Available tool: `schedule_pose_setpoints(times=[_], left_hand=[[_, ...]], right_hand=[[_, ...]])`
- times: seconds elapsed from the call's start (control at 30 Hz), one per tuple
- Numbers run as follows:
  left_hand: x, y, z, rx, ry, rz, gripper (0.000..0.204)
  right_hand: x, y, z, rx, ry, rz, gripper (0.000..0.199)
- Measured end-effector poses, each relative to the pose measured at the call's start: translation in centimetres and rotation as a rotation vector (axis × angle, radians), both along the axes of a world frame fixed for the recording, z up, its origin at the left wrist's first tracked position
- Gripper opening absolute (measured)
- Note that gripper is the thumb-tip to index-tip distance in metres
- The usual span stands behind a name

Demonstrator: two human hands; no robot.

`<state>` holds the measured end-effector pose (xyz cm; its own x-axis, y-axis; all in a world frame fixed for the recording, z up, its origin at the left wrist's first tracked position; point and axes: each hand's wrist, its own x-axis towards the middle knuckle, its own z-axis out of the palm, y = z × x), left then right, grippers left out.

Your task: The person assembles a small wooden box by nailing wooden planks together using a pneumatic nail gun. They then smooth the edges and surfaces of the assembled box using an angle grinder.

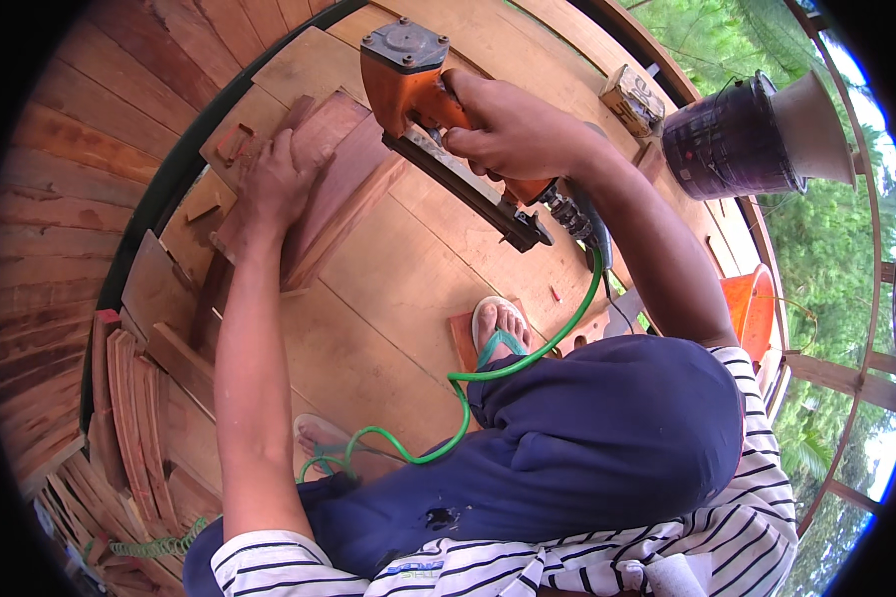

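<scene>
My right hand is wrapped round the handle of an orange pneumatic nail gun, lifted above the work with its long dark magazine slanting down to the right. A green coiled air hose runs from the handle's end back past my legs. My left hand grips the left end of a reddish wooden piece built of several boards, which rests on the wooden floor. The fingers bend over its edge, their tips partly hidden. The nail gun's nose is apart from the wood.
Wood offcuts stand and lie at the left, beside a plank wall. A dark bucket, a small cardboard box and an orange bucket are along the right side. My sandalled feet are on the plywood floor.
</scene>
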<state>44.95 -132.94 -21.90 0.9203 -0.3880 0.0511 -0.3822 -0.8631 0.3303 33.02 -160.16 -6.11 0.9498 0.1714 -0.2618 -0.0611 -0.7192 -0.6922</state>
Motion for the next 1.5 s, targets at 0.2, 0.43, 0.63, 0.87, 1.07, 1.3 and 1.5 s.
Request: schedule_pose_setpoints(times=[0.2, 0.43, 0.63, 0.87, 1.07, 1.3, 1.5], left_hand=[[-0.2, 0.1, 0.3, 0.013, -0.024, 0.011, 0.084], [0.1, 0.2, 0.0, -0.003, -0.032, 0.01, 0.084], [-0.1, 0.0, 0.3, 0.006, 0.008, 0.016, 0.084], [-0.3, 0.1, 0.6, 0.008, -0.021, -0.006, 0.083], [0.0, 0.2, 0.2, 0.028, -0.031, -0.031, 0.082], [1.1, 1.1, -0.3, -0.027, 0.021, -0.04, 0.082], [3.0, 4.8, 0.7, -0.104, 0.357, -0.169, 0.109]], right_hand=[[0.3, 0.3, -0.1, 0.003, -0.004, 0.044, 0.033], [0.6, -0.2, -1.3, -0.06, -0.076, 0.062, 0.034], [0.6, -0.2, -1.6, -0.066, -0.087, 0.066, 0.032], [0.3, -0.2, -2.2, -0.129, -0.182, 0.104, 0.034], [-0.4, -0.4, -3.7, -0.169, -0.283, 0.117, 0.036], [-0.9, 1.3, -1.5, 0.096, -0.035, -0.079, 0.034], [-2.2, 3.5, -0.7, 0.057, -0.031, 0.022, 0.034]])
